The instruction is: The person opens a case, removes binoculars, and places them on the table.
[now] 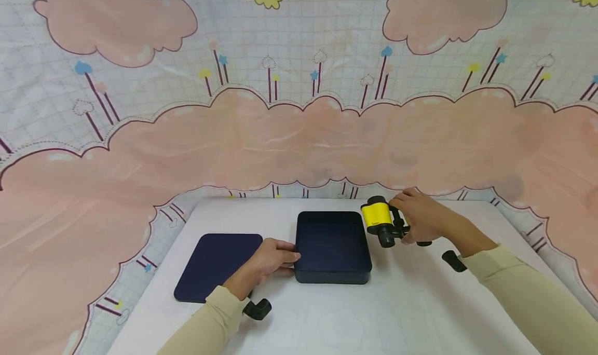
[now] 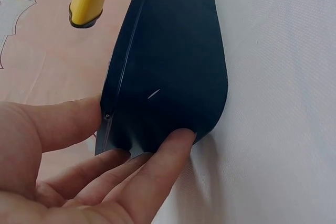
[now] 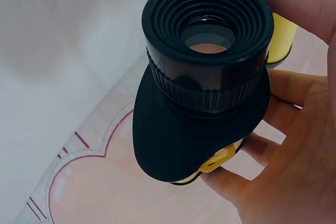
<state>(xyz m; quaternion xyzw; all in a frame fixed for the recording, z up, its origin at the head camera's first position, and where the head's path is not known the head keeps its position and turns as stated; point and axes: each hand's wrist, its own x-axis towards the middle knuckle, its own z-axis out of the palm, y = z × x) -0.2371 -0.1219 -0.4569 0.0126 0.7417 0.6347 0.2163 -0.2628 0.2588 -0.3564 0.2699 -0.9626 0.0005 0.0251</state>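
A dark navy box (image 1: 333,277) with low walls and no lid on it stands on the white table, its inner floor in sight. My left hand (image 1: 268,261) holds its left wall. In the left wrist view the thumb is at the rim and the fingertips lie against the outer side of the box (image 2: 173,56). To the right of the box, my right hand (image 1: 422,215) grips yellow and black binoculars (image 1: 377,214), raised above the table. One ribbed black eyepiece (image 3: 210,40) faces the right wrist camera, with the fingers partly hidden behind the body.
A flat dark navy lid (image 1: 215,267) lies on the table left of the box, partly behind my left forearm. Behind the white table (image 1: 327,318) hangs a cloth (image 1: 299,142) with printed clouds. Black wrist mounts (image 1: 258,309) project from both sleeves.
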